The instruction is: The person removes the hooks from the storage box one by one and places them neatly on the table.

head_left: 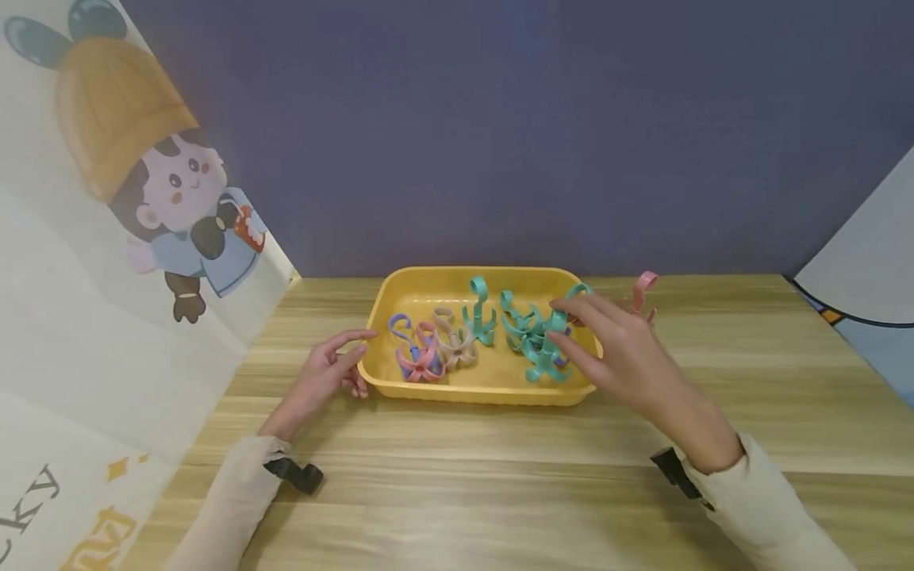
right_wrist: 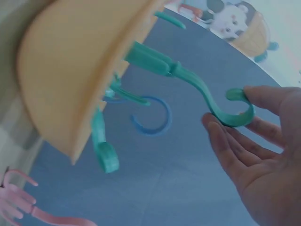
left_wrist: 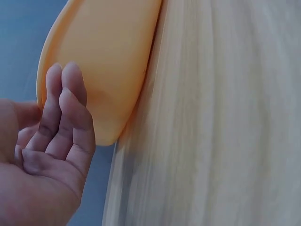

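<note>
Head view: tray (head_left: 485,393) is sitting near the back edge of the worktop (head_left: 464,476). Left hand (head_left: 323,373) is resting at the tray's left edge, fingers loosely extended, touching without clenching. Right hand (head_left: 631,353) is grasping a green hook (right_wrist: 198,84), its prongs showing inside the tray's front right corner. Right wrist view is showing the grip better: thumb and fingers are pinching the curled end. It is also showing a blue hook's (right_wrist: 170,115) curl, mostly hidden from the head. Only the head view is showing the beige hook (head_left: 457,350) towards the tray's left edge; the left wrist view is giving just the tray's outside. Pink hook (head_left: 639,295), beyond the right edge, is partly hiding behind the right hand; right wrist frame is cutting it off. Whether the green prongs are touching the tray floor: cannot tell.
</note>
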{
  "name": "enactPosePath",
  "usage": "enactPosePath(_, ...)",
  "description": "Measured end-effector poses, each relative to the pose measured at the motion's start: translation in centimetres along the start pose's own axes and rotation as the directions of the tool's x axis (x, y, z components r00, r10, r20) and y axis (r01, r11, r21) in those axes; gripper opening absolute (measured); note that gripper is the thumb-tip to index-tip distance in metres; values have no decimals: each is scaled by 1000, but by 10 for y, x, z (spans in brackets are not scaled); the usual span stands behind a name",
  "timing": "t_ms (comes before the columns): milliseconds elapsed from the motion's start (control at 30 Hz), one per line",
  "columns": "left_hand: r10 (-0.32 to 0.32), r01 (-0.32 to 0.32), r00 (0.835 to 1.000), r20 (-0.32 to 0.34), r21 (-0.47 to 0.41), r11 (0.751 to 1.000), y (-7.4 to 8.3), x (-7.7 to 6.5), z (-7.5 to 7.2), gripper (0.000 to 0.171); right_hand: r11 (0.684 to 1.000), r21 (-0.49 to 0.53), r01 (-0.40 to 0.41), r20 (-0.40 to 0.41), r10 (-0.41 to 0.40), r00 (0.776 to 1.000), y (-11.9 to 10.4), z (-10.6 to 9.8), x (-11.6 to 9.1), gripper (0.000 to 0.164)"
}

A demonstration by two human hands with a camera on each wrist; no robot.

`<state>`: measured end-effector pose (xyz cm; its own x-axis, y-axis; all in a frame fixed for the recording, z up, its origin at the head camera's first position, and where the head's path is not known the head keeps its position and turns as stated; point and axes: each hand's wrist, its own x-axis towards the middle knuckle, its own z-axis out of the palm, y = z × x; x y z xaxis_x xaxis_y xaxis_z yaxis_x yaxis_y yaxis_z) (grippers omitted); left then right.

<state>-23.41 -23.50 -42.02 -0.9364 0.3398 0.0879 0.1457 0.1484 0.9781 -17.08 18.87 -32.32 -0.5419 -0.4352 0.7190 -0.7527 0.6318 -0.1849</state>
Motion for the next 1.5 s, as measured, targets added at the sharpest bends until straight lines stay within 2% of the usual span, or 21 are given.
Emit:
enactPosePath(167, -11, 10, 999, -37, -13, 1000, 1, -6, 4, 40, 999, -10, 43, -53, -43, 998, 0, -2, -12, 47)
enactPosePath(333, -29, 27, 998, -61, -37, 999, 4, -16, 6, 39, 998, -11, 62, -108, -63, 992, -2, -8, -17, 44)
enactPosePath(533, -46, 45, 998, -52, -29, 999, 7, -30, 11, 37, 997, -24, 69, -159, -72, 985, -4, -23, -14, 44)
enactPosePath(733, -49, 47, 998, -46, -43, 998, 7, -39, 16, 36, 1000, -12, 11, -213, -14, 977, -4, -42, -2, 46)
enactPosePath(933, -94, 82, 994, -61, -180, 980, 0, -44, 19, 41, 997, -65, -41, -264, 22, 964, 3, -58, 3, 45)
enactPosePath(1133, -61, 47, 997, -45, -265, 963, -3, -45, 22, 38, 983, -118, -142, -325, 97, 941, 24, -75, -3, 34)
enactPosePath(1400, -60, 39, 996, -59, -299, 953, -3, -48, 24, 34, 952, -166, -257, -339, 190, 921, 57, -86, -15, 40)
enactPosePath(1500, -63, 40, 996, -64, -305, 952, -3, -48, 24, 32, 939, -198, -281, -324, 208, 923, 68, -88, -19, 39)
